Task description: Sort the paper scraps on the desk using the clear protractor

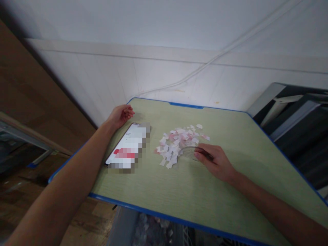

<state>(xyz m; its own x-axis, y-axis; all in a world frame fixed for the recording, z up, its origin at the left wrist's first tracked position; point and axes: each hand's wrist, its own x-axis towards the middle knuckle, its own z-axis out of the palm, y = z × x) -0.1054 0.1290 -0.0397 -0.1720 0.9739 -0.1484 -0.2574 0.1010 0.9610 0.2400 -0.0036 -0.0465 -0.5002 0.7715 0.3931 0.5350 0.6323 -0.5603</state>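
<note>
My right hand [217,162] pinches a thin, curved, see-through piece with a dark rim [187,149]; its exact kind I cannot make out. The far end of this piece touches or overlaps the right side of a loose pile of small torn paper scraps [171,152], white and pale pink, spread over the table. On the left, my left hand [123,115] rests by the table's edge, fingers loosely curled and slightly apart, with nothing visible in them. Beside it lies a phone [125,145] with a lit white screen and red buttons, partly blurred by pixels.
The pale green table [230,212] has a blue edge and stands against a white wall [164,73] with a cable [189,77] running across it. Dark folded items [299,126] lean at the right. A brown board [38,85] stands at the left. Below the front edge is a grey bin [123,225].
</note>
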